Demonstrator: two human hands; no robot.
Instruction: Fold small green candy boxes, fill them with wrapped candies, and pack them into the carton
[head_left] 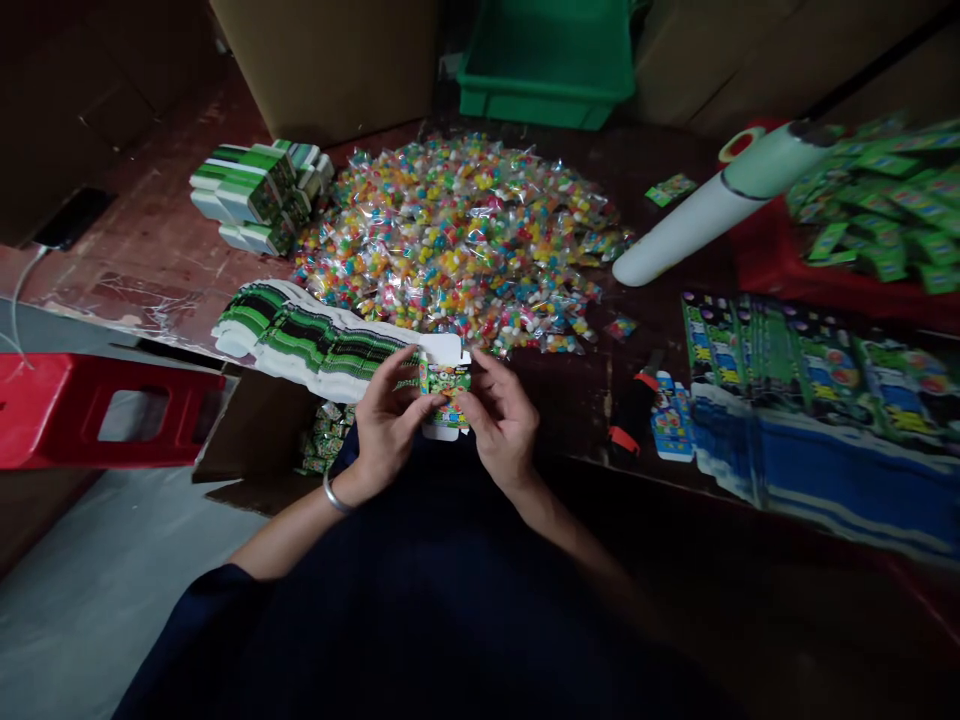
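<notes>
Between my two hands is a small printed candy box [445, 381], green and colourful, with white flaps sticking out at its top and bottom. My left hand [390, 415] pinches its left side, thumb on the front face. On the other side my right hand [501, 415] grips the right edge, its thumb also on the front. A long fanned row of flat green-and-white box blanks [322, 340] lies just left of the box. Beyond my hands rises a big heap of clear candy bags [465, 240] filled with multicoloured sweets.
Bundled blanks [251, 185] sit left of the heap. At the back stands a green bin [544, 100]. To the right are a white roll [697, 220], printed pouches [825, 400], a cutter [634, 410] and a red tray of green packs [772, 255]. An open carton [247, 430] and red stool [75, 410] stand lower left.
</notes>
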